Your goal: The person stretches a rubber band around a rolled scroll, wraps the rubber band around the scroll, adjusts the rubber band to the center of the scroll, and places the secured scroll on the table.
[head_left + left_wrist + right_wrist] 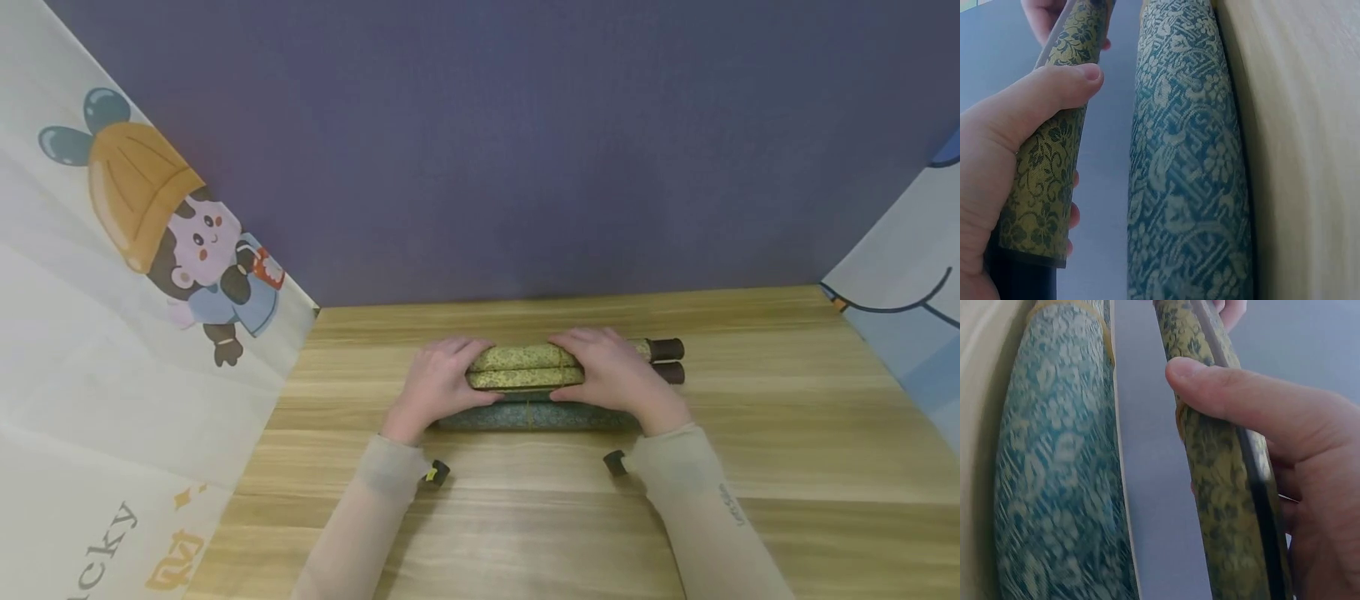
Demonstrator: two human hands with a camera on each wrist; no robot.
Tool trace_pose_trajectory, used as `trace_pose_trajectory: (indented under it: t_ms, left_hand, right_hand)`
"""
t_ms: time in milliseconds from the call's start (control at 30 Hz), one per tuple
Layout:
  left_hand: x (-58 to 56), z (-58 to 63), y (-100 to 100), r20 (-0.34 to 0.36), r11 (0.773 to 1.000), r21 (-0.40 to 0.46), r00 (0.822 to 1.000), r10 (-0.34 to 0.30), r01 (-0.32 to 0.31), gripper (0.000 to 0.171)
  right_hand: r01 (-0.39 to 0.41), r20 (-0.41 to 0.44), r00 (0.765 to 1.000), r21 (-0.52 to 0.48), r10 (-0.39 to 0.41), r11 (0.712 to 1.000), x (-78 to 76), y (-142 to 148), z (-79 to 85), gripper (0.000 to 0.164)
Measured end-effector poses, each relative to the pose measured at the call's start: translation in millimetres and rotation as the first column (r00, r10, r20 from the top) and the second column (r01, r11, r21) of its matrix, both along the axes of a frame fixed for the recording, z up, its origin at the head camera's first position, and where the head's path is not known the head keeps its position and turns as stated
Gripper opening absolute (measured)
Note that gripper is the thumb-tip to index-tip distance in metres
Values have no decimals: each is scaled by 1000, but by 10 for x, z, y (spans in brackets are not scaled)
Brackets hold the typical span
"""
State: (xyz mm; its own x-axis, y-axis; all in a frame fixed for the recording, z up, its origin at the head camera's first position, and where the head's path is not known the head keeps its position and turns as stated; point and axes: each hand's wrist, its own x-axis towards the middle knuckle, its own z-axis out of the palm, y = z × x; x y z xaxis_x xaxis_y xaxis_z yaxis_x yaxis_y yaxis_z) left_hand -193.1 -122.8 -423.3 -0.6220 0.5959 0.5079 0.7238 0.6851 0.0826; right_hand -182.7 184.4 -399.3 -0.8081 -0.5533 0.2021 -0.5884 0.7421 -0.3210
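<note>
Two yellow-green brocade hanging scrolls (pixel 521 369), rolled up and lying side by side, are held between both hands. My left hand (pixel 441 379) grips them near their left end, thumb on the near side and fingers over the far side. Toward the right end, my right hand (pixel 617 375) holds them the same way. Dark end knobs (pixel 666 349) stick out past the right hand. Closer to me lies a teal brocade scroll (pixel 540 416), tied with a thin yellowish band. In the left wrist view a gap separates the yellow scroll (pixel 1047 181) from the teal one (pixel 1188 162).
All this is on a wood-grain table (pixel 525 517). A dark blue-grey panel (pixel 525 150) rises behind it. At the left hangs a white cloth (pixel 90 375) with a cartoon figure; another printed cloth (pixel 892 250) is at the right. Small black pieces (pixel 616 463) sit by the sleeves.
</note>
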Motion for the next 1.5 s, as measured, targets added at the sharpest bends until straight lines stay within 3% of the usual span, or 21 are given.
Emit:
trace_pose_trajectory:
  t_ms: [167,567,967,1500]
  left_hand:
    - [-42,4,102,-51,1000,-28,999,-5,4,81]
    - [-193,-63,211,-33,999,-19,999,32,-33,80]
    - [-198,-69,216,-5,999,-4,999,39,-39,81]
    - [-196,-59,145,-4,999,1,999,44,-44,84]
  right_hand:
    - [-88,33,996,-17,88,996,-93,-86,-19,94]
    - [-126,59,990,-22,127,992,-290,-84,1,101]
    - [-107,64,992,-68,111,992,-323,45,18,107]
    - [-52,120,991,-17,53,999,-379,133,16,99]
